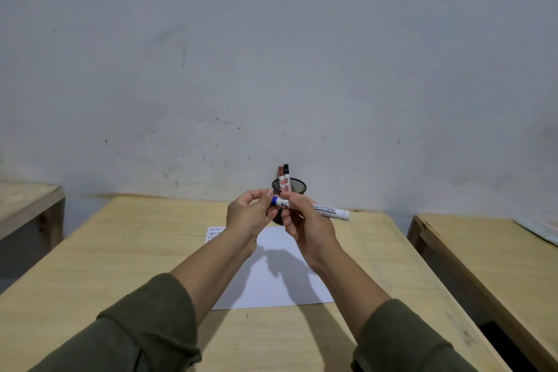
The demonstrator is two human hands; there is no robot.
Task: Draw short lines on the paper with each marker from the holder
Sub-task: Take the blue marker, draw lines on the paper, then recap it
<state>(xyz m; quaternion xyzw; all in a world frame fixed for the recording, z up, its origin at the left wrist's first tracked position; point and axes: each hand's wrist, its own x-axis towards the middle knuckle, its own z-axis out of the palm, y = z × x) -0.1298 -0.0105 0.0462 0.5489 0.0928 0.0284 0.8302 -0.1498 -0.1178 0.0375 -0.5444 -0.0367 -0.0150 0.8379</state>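
My right hand [305, 223] grips a white marker [330, 211] with a blue end, held level above the paper. My left hand [247, 216] pinches the marker's blue cap end [275, 201]; I cannot tell whether the cap is on or coming off. The white paper [271, 278] lies on the wooden table [120, 266] beneath both hands, with rows of short drawn lines at its far left corner [215, 233]. A black mesh holder [297, 184] stands behind the hands by the wall, holding a red marker [281, 176] and a black marker [286, 174] upright.
A grey wall rises right behind the table. Another wooden table [489, 257] stands to the right across a narrow gap, and a third wooden table [27, 202] is at the left.
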